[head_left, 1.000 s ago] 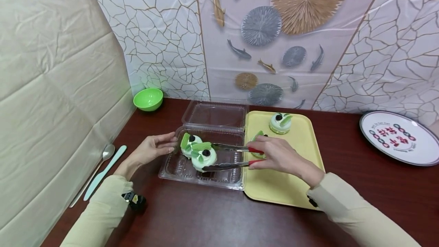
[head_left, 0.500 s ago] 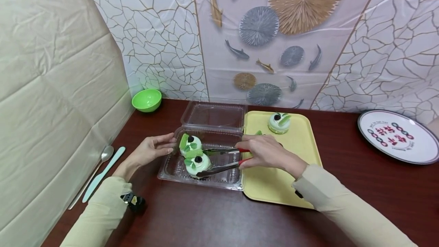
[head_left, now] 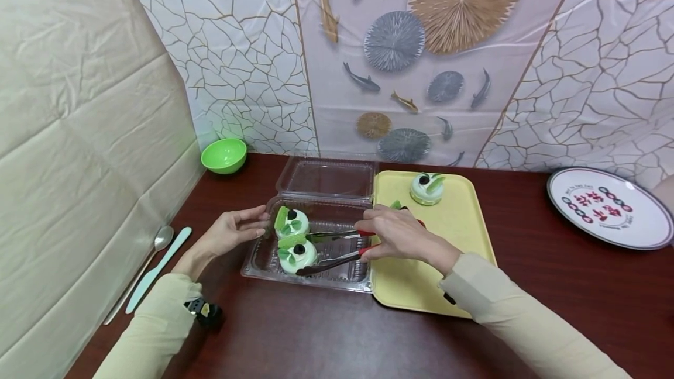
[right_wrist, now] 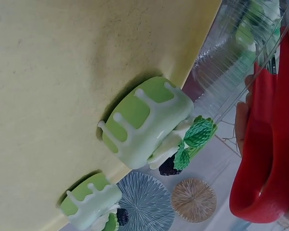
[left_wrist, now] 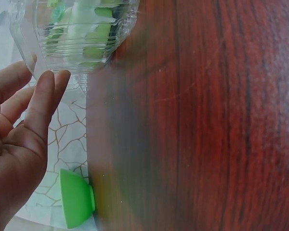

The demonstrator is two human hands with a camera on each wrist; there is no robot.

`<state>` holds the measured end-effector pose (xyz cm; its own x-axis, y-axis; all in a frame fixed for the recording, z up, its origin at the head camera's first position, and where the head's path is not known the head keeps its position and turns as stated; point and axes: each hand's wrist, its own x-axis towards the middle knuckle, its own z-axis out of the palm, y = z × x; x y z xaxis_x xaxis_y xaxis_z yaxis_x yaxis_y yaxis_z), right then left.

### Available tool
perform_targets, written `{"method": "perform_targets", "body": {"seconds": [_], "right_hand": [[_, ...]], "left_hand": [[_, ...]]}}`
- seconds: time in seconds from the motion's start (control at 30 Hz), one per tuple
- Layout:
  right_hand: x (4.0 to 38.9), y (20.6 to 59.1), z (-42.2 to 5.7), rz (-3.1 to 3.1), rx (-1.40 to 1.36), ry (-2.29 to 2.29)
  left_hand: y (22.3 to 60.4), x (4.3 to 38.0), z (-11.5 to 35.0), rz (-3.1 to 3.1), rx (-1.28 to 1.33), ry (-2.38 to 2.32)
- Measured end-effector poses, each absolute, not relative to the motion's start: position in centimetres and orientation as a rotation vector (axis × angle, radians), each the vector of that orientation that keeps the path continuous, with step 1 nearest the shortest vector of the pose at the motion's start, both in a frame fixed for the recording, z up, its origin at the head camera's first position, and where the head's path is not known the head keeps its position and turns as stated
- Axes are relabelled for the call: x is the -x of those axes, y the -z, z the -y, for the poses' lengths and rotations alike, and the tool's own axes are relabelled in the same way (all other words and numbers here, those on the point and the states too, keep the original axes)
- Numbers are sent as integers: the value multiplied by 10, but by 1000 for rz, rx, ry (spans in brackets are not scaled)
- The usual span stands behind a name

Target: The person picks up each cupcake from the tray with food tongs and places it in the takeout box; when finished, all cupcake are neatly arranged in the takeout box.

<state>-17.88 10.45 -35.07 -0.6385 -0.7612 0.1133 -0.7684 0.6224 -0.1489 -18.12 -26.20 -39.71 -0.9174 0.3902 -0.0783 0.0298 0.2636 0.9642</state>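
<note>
My right hand [head_left: 397,233] grips a pair of tongs [right_wrist: 260,159] with red handles. Their metal arms straddle a small round cake [head_left: 296,257] in the clear plastic container [head_left: 337,215], its white icing topped with a blackberry and green leaves. A similar cake [head_left: 291,224] sits right behind it, at the container's left side. My left hand [head_left: 229,235] reaches the container's left edge, fingers extended and thumb apart; in the left wrist view the fingertips [left_wrist: 45,79] lie at the rim. Whether the tong tips press on the cake is hard to tell.
A yellow tray [head_left: 458,238] adjoins the container, bearing a cake [head_left: 426,189] at the back and another [right_wrist: 144,125] mostly hidden behind my right hand. The container's lid [head_left: 326,177] lies raised behind. A green bowl [head_left: 224,155], spoon [head_left: 163,238], pale knife [head_left: 158,271] and white plate [head_left: 611,209] stand around.
My right hand has moved left with the tongs, and the front cake has shifted left and slightly toward me, settling beside the other cake. The left hand stays at the container's edge.
</note>
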Motion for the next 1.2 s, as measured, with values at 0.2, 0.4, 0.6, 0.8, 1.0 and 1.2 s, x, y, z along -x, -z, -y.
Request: {"method": "perform_targets", "body": {"seconds": [0.2, 0.4, 0.6, 0.8, 1.0, 1.2], "right_hand": [[179, 349, -103, 2827, -1308, -276], [179, 347, -103, 2845, -1303, -265], [178, 346, -104, 2868, -1294, -262], [178, 345, -104, 2886, -1278, -263], [179, 343, -105, 2882, -1283, -271], [180, 341, -106, 2882, -1289, -291]], "left_hand": [[397, 181, 263, -2249, -390, -1687], [398, 181, 263, -2251, -386, -1689], [398, 181, 263, -2256, -397, -1693], [398, 181, 263, -2259, -398, -1691], [399, 182, 263, -2267, -397, -1682], [399, 182, 263, -2273, -401, -1679]]}}
